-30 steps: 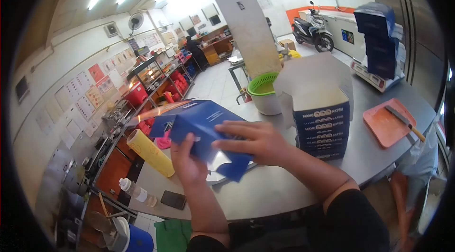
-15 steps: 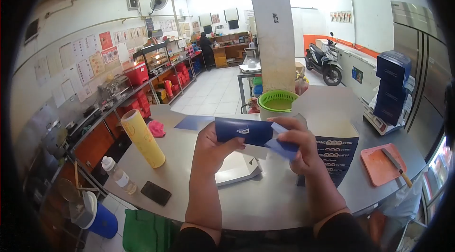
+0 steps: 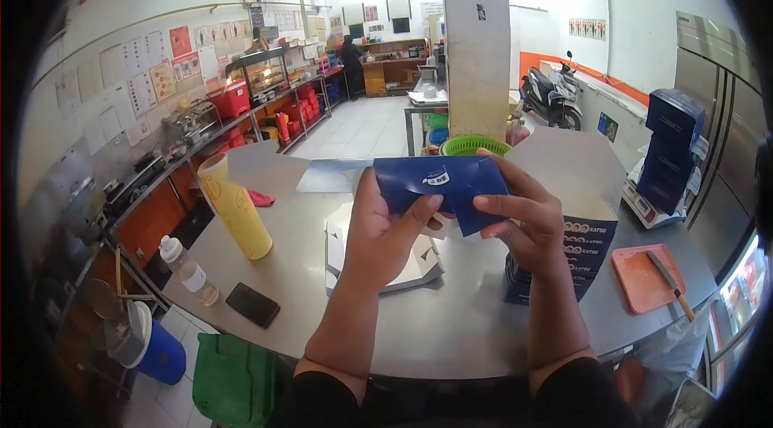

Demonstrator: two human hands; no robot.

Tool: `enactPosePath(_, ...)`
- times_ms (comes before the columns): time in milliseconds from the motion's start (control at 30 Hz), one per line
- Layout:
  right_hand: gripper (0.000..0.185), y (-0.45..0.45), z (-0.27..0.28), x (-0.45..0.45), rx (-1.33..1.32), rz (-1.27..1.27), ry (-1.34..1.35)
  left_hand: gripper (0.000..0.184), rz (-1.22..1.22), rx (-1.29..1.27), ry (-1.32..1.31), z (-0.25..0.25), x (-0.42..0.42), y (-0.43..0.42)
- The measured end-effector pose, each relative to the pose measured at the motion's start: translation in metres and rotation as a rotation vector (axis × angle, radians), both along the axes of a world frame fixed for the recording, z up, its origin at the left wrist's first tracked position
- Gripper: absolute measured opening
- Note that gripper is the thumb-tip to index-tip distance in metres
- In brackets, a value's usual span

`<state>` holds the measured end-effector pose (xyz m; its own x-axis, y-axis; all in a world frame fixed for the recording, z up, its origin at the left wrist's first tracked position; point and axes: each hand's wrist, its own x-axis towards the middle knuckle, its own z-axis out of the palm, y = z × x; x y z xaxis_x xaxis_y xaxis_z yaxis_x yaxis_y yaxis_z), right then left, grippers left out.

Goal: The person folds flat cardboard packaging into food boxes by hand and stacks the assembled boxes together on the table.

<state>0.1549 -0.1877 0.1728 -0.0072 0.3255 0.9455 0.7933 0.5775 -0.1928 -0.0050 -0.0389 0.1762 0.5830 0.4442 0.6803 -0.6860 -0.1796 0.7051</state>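
Between my two hands, raised above the steel table, is a blue cardboard box blank (image 3: 415, 174) with a white printed logo. My left hand (image 3: 380, 239) is closed on its left part, thumb along the lower front edge. My right hand (image 3: 527, 215) pinches a folded flap at the right end. A shiny flap stretches out on the left, and the fingers behind the card are partly hidden. Below on the table lies a white-sided carton (image 3: 403, 271), partly covered by my left hand. Right of my right hand stands a stack of blue printed cartons (image 3: 592, 251).
On the steel table (image 3: 451, 339) stand a yellow film roll (image 3: 241, 215) and a clear bottle (image 3: 193, 273), near a black phone (image 3: 253, 305). An orange tray (image 3: 632, 287) holds a knife (image 3: 667, 273). Wrapped blue boxes (image 3: 672, 150) sit on a scale. A green basket (image 3: 473, 144) is behind.
The right-end flap has been folded further, and my right hand has shifted right and slightly up. My view has shifted a little, uncovering more of the white carton below.
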Motion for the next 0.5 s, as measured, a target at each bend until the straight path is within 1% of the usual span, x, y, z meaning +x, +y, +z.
enactPosePath(133,0.04,-0.002,-0.001,0.007,0.023,0.071,0.032,0.038,0.044,0.038,-0.075,-0.003,0.002,-0.007)
enactPosePath(233,0.037,-0.006,0.001,0.011,0.038,0.088,0.033,0.045,-0.066,0.106,-0.122,-0.009,0.004,-0.003)
enactPosePath(267,0.035,-0.007,0.001,0.011,0.042,0.086,0.032,0.043,-0.086,0.106,-0.121,-0.011,0.006,-0.003)
enactPosePath(367,0.03,-0.014,0.01,0.008,0.064,-0.004,-0.042,0.045,0.038,0.18,-0.091,-0.013,0.013,-0.012)
enactPosePath(467,0.026,-0.021,0.015,0.005,0.064,-0.029,-0.054,0.051,-0.068,0.097,-0.181,-0.018,0.02,-0.012)
enactPosePath(500,0.025,-0.024,0.017,0.004,0.071,-0.036,-0.093,0.058,-0.051,0.063,-0.202,-0.025,0.022,-0.003)
